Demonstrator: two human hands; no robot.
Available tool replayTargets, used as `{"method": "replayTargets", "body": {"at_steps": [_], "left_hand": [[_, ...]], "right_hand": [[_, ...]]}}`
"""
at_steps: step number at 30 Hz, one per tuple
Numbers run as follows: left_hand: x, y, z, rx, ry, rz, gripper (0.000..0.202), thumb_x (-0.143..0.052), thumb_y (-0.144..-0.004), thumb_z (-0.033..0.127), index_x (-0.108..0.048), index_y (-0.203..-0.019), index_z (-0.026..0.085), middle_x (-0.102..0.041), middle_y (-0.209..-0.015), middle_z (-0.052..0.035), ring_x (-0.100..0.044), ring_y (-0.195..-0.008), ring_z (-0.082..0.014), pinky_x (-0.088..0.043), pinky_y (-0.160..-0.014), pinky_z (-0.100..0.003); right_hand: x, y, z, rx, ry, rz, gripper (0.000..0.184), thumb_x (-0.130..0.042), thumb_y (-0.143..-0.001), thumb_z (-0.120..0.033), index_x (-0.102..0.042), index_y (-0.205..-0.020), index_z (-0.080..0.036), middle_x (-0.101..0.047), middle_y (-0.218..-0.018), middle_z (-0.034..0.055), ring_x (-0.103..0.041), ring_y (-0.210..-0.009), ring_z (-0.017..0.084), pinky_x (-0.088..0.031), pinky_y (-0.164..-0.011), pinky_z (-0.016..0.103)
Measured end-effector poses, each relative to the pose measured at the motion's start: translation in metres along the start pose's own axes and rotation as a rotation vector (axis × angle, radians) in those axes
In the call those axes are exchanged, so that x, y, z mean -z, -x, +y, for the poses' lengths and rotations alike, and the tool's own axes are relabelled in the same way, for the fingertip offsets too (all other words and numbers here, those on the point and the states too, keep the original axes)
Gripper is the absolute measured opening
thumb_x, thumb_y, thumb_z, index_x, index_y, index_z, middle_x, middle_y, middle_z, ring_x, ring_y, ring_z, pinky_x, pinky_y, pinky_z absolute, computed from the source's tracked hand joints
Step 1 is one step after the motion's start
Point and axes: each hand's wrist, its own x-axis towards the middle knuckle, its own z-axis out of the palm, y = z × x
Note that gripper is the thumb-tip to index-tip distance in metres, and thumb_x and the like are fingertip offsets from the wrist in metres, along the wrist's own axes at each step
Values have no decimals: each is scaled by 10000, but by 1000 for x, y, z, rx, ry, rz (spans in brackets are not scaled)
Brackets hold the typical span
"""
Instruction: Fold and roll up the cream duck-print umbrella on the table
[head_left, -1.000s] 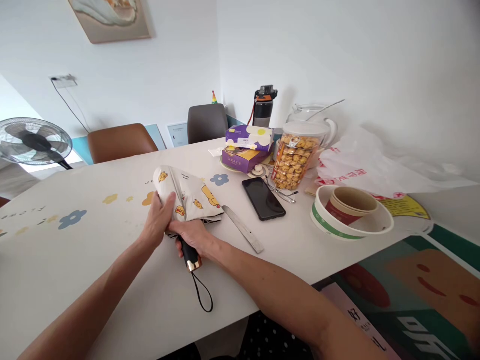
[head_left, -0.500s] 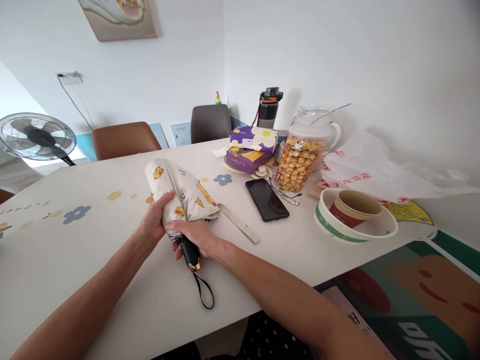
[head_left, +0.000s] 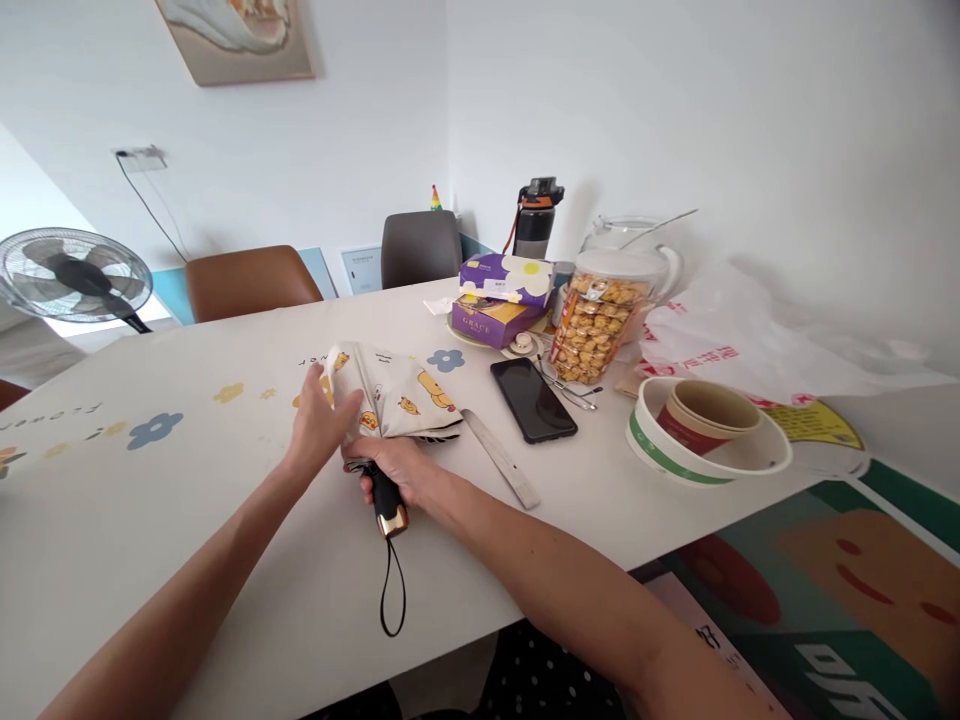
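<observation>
A folded umbrella (head_left: 397, 390) in cream fabric with yellow cartoon prints is tilted above the table. My right hand (head_left: 394, 462) grips it where the cloth meets the black handle, which ends in a gold cap with a wrist loop (head_left: 392, 600). At the umbrella's left side is my left hand (head_left: 322, 420), its fingers spread and the thumb close to the fabric; whether it touches I cannot tell. A loose closing strap (head_left: 501, 460) sticks out from the umbrella toward the right.
To the right are a phone (head_left: 534, 399), eyeglasses (head_left: 574, 390), a snack jar (head_left: 598, 320) and a white bowl (head_left: 675, 460) holding a paper cup (head_left: 709, 415). Purple boxes (head_left: 495, 318), a bottle (head_left: 535, 220) and a plastic bag (head_left: 720, 330) stand behind.
My left hand has loosened from the umbrella and its fingers have spread. The umbrella has shifted slightly right, its strap moving along; my right hand keeps its grip.
</observation>
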Motion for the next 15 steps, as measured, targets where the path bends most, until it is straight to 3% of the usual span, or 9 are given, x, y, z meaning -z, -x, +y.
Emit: {"method": "replayTargets", "body": {"at_steps": [2,7,11,13,15], "left_hand": [[-6,4,10,-189,-239,-53,621,-547,-725,410,-380,-1287,205,-406,-1352,-97,-393,-1225,-270,-358,-974,-396],[-33,-1,40,-481,-622,-567,417,-456,-762,369,-550,-1148,241,-516,-1258,-36,-431,-1169,-243,-345,-951,-374],[-58,-19,48,-529,-967,-647,313,-452,-742,321,-644,-964,212,-608,-1072,-77,-486,-1045,-268,-363,-852,-398],[-67,-25,46,-569,-1030,-665,312,-434,-761,373,-661,-868,187,-625,-985,-97,-501,-988,-273,-348,-841,-420],[-72,-28,42,-626,-1004,-694,380,-419,-768,457,-658,-885,186,-623,-978,-97,-505,-972,-268,-328,-853,-431]], "right_hand": [[1,-1,-3,-20,-41,-38,129,-623,-692,-206,-507,-697,-147,-520,-552,-21,-436,-363,64,-408,-339,208],[6,-5,-3,22,-71,-116,70,-501,-789,-235,-487,-789,-167,-494,-529,-20,-448,-366,90,-408,-340,229],[9,-7,-1,47,-83,-153,86,-547,-752,-172,-476,-800,-166,-495,-554,-20,-443,-378,79,-411,-349,217],[8,-6,-2,35,-88,-137,81,-539,-759,-180,-463,-786,-172,-477,-535,-26,-427,-364,79,-401,-338,216],[6,-4,-4,17,-92,-119,66,-523,-769,-184,-458,-775,-174,-472,-531,-24,-418,-358,77,-391,-331,211]]}}
